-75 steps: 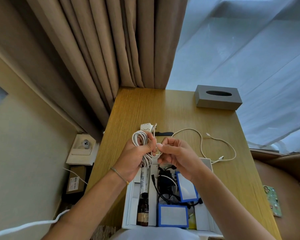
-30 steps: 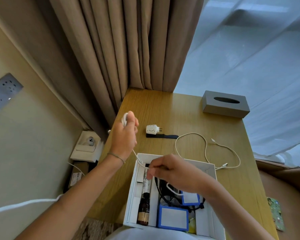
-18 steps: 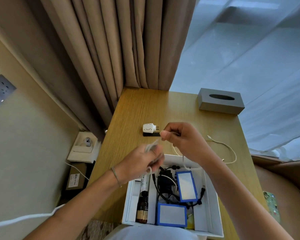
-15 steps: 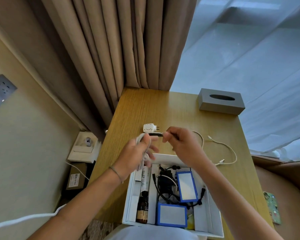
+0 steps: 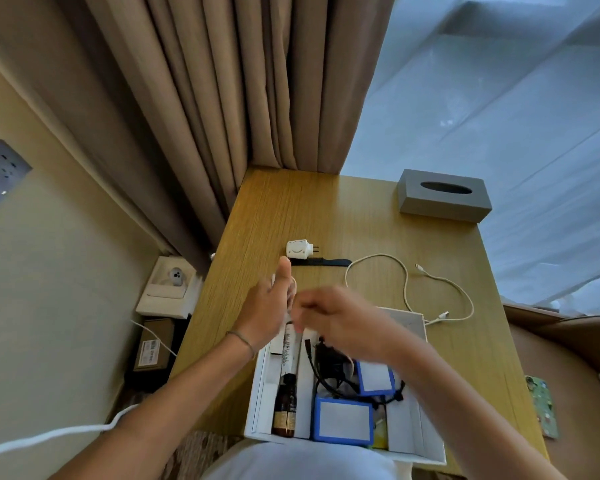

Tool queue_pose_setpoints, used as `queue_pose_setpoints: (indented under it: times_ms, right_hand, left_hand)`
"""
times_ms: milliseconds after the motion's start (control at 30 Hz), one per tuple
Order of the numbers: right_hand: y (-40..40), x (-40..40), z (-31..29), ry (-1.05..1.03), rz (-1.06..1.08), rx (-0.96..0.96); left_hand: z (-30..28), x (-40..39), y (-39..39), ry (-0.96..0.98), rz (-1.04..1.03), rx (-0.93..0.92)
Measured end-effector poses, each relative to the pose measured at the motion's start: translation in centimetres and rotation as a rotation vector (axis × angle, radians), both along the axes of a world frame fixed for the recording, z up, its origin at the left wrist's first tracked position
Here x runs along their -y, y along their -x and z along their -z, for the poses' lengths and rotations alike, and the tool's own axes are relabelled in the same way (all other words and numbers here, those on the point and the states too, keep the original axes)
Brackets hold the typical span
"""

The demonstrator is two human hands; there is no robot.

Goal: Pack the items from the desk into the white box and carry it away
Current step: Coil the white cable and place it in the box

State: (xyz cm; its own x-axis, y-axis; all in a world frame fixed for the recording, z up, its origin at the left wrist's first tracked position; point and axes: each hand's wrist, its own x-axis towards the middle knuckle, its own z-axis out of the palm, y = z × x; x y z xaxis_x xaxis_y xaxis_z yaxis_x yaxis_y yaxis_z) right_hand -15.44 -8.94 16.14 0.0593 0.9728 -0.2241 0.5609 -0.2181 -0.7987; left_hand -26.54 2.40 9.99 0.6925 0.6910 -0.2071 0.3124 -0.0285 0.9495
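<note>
Held: white cable [image 5: 293,284], partly hidden in my left hand [image 5: 267,306], thumb up; right hand [image 5: 329,317] blurred, fingers curled, grip unclear. Both above far end of white box [image 5: 258,393], near desk [image 5: 326,209] edge. Charger plug [image 5: 298,248] beyond.

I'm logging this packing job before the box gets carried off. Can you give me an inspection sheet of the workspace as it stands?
Surface: wooden desk, bare at the far end.
Job's things: white box open at the near edge, holding a brown bottle, black cords and two blue-edged packs; white plug adapter and black strap on the desk beyond it.
Clutter: grey tissue box at the far right corner.
Grippers: left hand holds a white cable coil; right hand is blurred, grip unclear.
Cables: loose white cable lies looped on the desk.
Surroundings: beige curtain, wall socket.
</note>
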Motion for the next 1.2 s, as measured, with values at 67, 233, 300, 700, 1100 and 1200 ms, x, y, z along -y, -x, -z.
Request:
queue_pose_setpoints:
  times_ms: [67,233,300,700,1100,1200]
  right_hand:
    - [-1.9,-0.3,-0.7,-0.041,0.047,-0.012]
    - [-4.0,-1.1,0.9,-0.136,0.184,-0.105]
    - [-4.2,-0.9,2.2,-0.173,0.299,-0.183]
    - [2.1,2.7,10.2,-0.116,0.657,-0.376]
    - [-2.3,9.0,12.3,-0.050,0.912,-0.377]
    - [-2.5,10.2,12.7,-0.039,0.906,-0.353]
  left_hand:
    - [-0.1,0.9,0.5,0.179,0.140,0.035]
    - [-1.5,1.9,0.8,0.330,0.443,0.006]
    - [-1.7,1.7,0.8,0.347,0.452,-0.040]
    - [1.4,3.4,-1.2,0.800,-0.205,0.151]
    - [7.4,5.7,-3.0,-0.035,0.026,-0.234]
    - [9.7,7.5,-3.1,-0.392,0.200,-0.273]
